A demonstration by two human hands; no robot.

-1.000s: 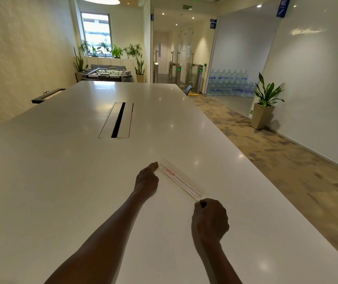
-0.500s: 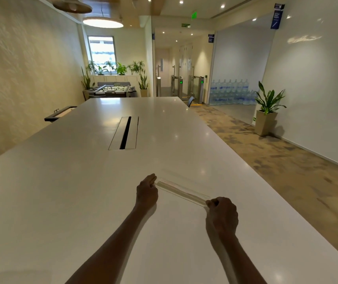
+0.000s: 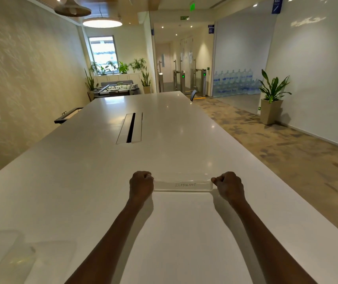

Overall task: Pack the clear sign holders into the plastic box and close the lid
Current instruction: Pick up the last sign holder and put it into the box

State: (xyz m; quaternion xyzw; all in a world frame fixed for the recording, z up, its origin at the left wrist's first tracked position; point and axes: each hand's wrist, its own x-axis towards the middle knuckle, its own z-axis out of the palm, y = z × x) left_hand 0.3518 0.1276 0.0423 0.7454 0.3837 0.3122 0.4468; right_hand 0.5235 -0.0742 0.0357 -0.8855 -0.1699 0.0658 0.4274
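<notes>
A clear sign holder [image 3: 182, 184] with a handwritten paper label stands upright and crosswise on the white table [image 3: 82, 181], a little in front of me. My left hand [image 3: 141, 185] grips its left end and my right hand [image 3: 228, 186] grips its right end, both with fingers closed. At the bottom left corner lies the clear plastic box [image 3: 6, 257], blurred and partly cut off by the frame; I cannot tell whether its lid is on.
A cable slot [image 3: 130, 128] runs along the table's middle farther away. The table's right edge borders a carpeted floor with a potted plant [image 3: 271, 99]. A foosball table [image 3: 116, 89] and more plants stand beyond the far end.
The sign holder was turned from a diagonal lie to square across in front of me and raised upright. Both hands shifted with it, and my view tilted downward, bringing the box into sight.
</notes>
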